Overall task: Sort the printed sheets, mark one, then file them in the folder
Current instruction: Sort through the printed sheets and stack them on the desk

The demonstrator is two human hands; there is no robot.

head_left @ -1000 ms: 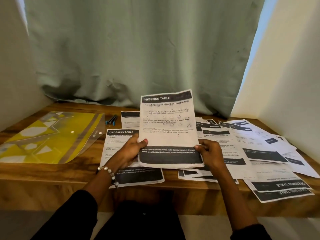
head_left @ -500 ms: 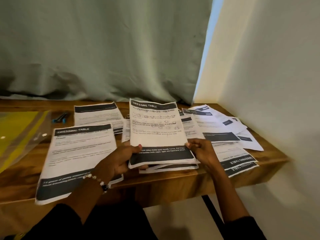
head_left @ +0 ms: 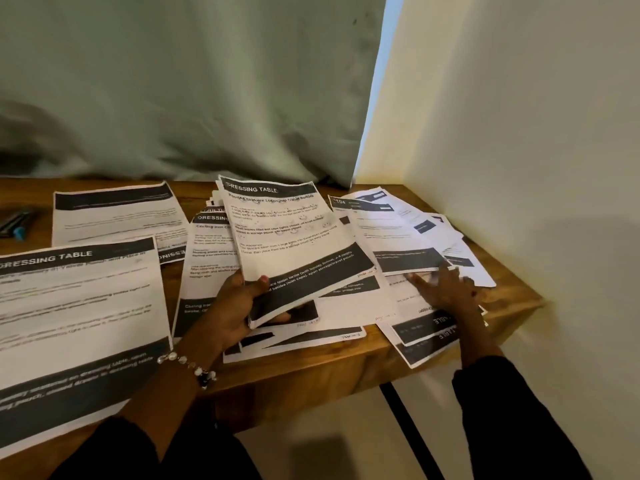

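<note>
My left hand (head_left: 239, 306) grips the lower left corner of a small stack of printed sheets (head_left: 294, 237) headed "DRESSING TABLE", held tilted just above the desk. My right hand (head_left: 446, 289) lies flat with straight fingers on the loose sheets (head_left: 408, 233) spread at the desk's right end. More printed sheets lie under and around the stack: one large sheet (head_left: 76, 327) at the near left and another (head_left: 114, 216) at the back left. The folder is out of view.
The wooden desk (head_left: 311, 368) ends at its right corner beside a pale wall (head_left: 519, 133). A green curtain (head_left: 190, 81) hangs behind. Markers (head_left: 15, 225) lie at the far left edge. Two sheets (head_left: 426, 337) overhang the front edge.
My view has swung right, so the yellow folder has left the frame. My right hand let go of the stack and moved right onto the loose sheets; my left hand alone keeps the stack.
</note>
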